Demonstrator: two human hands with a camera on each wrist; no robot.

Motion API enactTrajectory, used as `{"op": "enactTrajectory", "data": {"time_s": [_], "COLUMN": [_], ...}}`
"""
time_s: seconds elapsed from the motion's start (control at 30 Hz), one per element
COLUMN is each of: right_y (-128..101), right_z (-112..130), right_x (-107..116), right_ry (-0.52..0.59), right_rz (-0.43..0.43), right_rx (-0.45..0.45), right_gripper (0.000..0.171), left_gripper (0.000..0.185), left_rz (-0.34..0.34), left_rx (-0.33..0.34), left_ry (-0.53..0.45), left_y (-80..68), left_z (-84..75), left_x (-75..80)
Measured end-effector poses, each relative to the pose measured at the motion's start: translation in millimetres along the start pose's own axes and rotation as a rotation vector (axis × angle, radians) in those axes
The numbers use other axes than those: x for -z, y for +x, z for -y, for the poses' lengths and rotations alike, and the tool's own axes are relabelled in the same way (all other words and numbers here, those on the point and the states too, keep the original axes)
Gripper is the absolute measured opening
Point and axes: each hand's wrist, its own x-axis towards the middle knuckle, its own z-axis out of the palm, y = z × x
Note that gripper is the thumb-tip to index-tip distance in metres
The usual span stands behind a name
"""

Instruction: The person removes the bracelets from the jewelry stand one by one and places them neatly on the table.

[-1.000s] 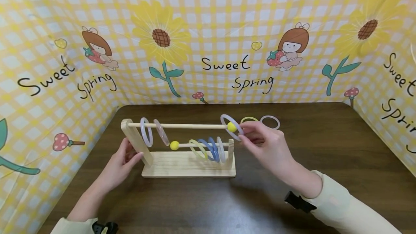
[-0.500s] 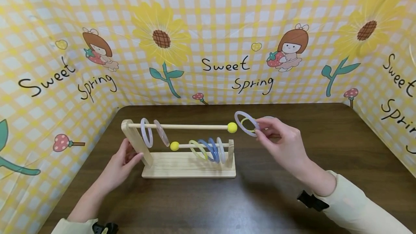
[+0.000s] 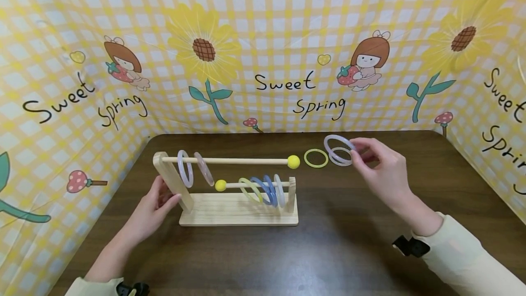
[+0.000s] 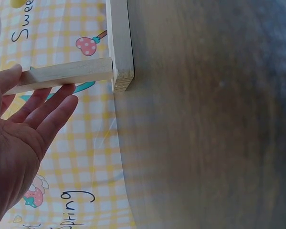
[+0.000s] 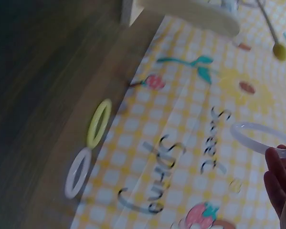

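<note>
- Two hands are at work: the right hand (image 3: 388, 172) pinches a pale lilac ring (image 3: 338, 145) at its rim between thumb and fingertips, while the left hand (image 3: 154, 207) rests with straight, relaxed fingers against the left post of the wooden rack (image 3: 238, 211).
- A second ago that ring was around the yellow ball (image 3: 293, 161) at the free end of the upper dowel (image 3: 230, 161); half a second ago it was clear of the ball; now it hangs above the table (image 3: 370, 241), over a whitish ring (image 3: 341, 158) lying flat, just right of a yellow ring (image 3: 316, 158).
- By my reading, the ring is fully off the rack and close to being set down with the loose ones.
- On the upper dowel two pale rings (image 3: 193, 169) remain near the left post; the lower dowel (image 3: 250, 184) carries yellowish, blue and white rings (image 3: 263, 189).
- Rack, posts and dowels are pale unfinished wood with visible grain; the rings look smooth, thin and translucent, like plastic.
- Tabletop is dark wood-grain; a yellow gingham cloth (image 3: 263, 35), printed with sunflowers, surrounds it.
</note>
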Motion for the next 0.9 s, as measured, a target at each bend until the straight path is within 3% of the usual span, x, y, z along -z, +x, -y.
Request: {"op": "enactTrajectory", "data": {"time_s": [0.27, 0.5, 0.67, 0.9], "right_y": [-0.2, -0.5, -2.1, -6.7], "right_z": [-33.5, -59.3, -84.6, -113.7], "right_x": [12.5, 21.9, 27.1, 31.5], "right_ry": [-0.108, -0.089, -0.082, -0.139], "right_rz": [-0.026, 0.064, 0.082, 0.160], "right_rx": [-0.008, -0.060, -0.092, -0.117], "right_gripper": [0.027, 0.020, 0.018, 0.017], "left_gripper": [0.052, 0.052, 0.053, 0.054], "left_rz": [0.005, 0.001, -0.001, 0.004], "left_rx": [-0.009, -0.002, -0.004, -0.004], "left_ry": [-0.005, -0.006, -0.008, -0.016], "left_y": [0.4, -0.7, -0.8, -0.6], "left_z": [0.8, 0.8, 0.1, 0.2], "left_x": [0.3, 0.1, 0.4, 1.0]}}
